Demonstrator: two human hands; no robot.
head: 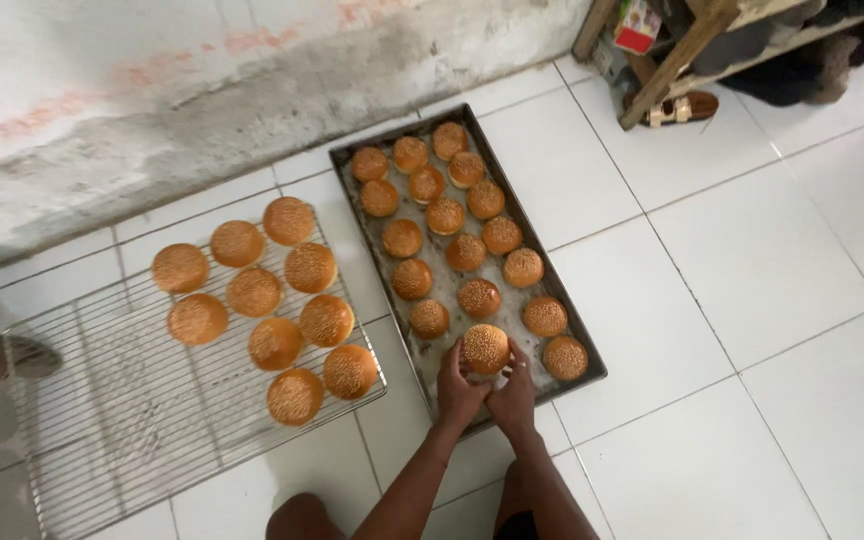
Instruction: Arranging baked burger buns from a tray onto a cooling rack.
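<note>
White tiled floor (752,280) below a stained, rough wall (152,110); a wooden rack leg (672,65) is seen at top right.

Head view: a dark baking tray (577,330) lies on the tiles, filled with sesame-topped buns in rough rows. The nearest bun (486,347), at the tray's near end, is cupped between both hands: the left hand (458,390) is curled against its left edge, the right hand (514,395) against its right, fingers closed on it. Just left of the tray, a wire cooling rack (102,430) carries ten buns (272,300) at its far end; the near part is bare.

Judged: the bun is best lifted by its sides with light pressure, so the crust is not dented, and kept level.
</note>
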